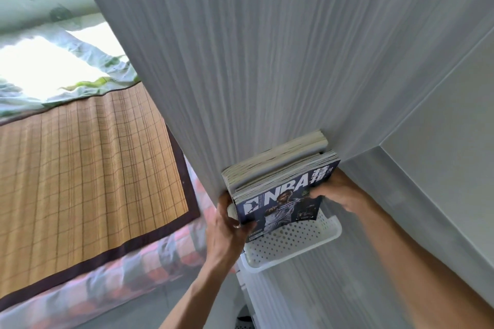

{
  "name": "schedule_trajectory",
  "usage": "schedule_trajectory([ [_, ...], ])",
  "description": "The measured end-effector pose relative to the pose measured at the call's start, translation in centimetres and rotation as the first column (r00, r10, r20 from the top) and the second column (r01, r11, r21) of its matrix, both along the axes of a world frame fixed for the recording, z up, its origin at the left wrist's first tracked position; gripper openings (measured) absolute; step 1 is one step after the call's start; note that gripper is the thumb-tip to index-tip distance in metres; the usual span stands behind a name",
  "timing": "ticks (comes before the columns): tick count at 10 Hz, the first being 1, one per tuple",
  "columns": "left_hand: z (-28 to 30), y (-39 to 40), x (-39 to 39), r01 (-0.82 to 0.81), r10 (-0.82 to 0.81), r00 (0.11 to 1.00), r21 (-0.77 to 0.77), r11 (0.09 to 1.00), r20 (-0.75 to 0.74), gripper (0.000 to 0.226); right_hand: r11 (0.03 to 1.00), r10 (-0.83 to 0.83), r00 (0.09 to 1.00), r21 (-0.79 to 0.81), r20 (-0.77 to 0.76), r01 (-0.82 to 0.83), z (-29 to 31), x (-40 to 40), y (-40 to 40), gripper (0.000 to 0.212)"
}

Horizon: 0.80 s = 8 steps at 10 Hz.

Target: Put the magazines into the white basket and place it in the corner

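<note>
Against the wall (240, 61), magazines (283, 189) stand in basket (294, 246); left hand (227, 224) and right hand (336, 189) both grip the stack's sides.

Head view; looks steeply down; close on corner

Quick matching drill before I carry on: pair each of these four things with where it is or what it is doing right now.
Things:
1. left hand
2. right hand
3. magazines
4. basket

States:
A. white, perforated, holding the stack
B. gripping the NBA cover's right side
C. standing upright against the grey wall
D. gripping the stack's lower left corner

Pairs: 1-D, 2-B, 3-C, 4-A
</note>
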<state>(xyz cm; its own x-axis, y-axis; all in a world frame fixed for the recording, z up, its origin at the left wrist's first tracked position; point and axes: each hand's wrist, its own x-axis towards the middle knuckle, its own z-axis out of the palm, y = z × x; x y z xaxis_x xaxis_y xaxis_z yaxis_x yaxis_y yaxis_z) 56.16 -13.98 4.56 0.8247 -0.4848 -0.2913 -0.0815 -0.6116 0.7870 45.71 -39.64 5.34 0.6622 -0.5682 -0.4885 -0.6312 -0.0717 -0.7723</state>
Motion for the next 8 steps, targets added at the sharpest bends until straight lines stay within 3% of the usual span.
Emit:
schedule_trajectory([
  [2,-0.5,-0.3,-0.5,-0.067,0.068,0.997,-0.046,0.997,0.028,0.072,1.0,-0.01,0.999,-0.001,0.043,0.01,-0.8,-0.4,0.3,0.047],
  [4,0.0,-1.7,-0.9,-0.075,0.062,0.991,0.104,0.992,0.122,0.05,0.996,0.091,0.996,-0.02,0.004,-0.091,0.7,0.2,0.1,0.04],
  [5,0.1,-2.2,-0.9,-0.115,0.116,0.993,0.119,0.986,-0.001,0.047,0.987,0.139,0.986,-0.066,-0.089,-0.145,0.9,0.2,0.4,0.031],
  [6,0.3,-2.4,-0.4,-0.052,0.063,0.995,0.132,0.99,-0.076,0.051,0.992,0.064,0.988,-0.099,-0.143,-0.079,1.4,0.5,0.5,0.033],
  [7,1.0,-1.2,-0.1,0.004,0.013,0.967,0.063,0.998,-0.253,0.073,0.971,-0.2,0.978,-0.145,-0.064,0.189,2.6,-1.9,3.4,0.065],
  [8,2.3,1.1,-0.3,-0.012,0.023,0.937,0.035,0.999,-0.348,0.105,0.927,-0.258,0.963,-0.302,-0.082,0.223,3.4,-5.6,6.7,0.077],
])
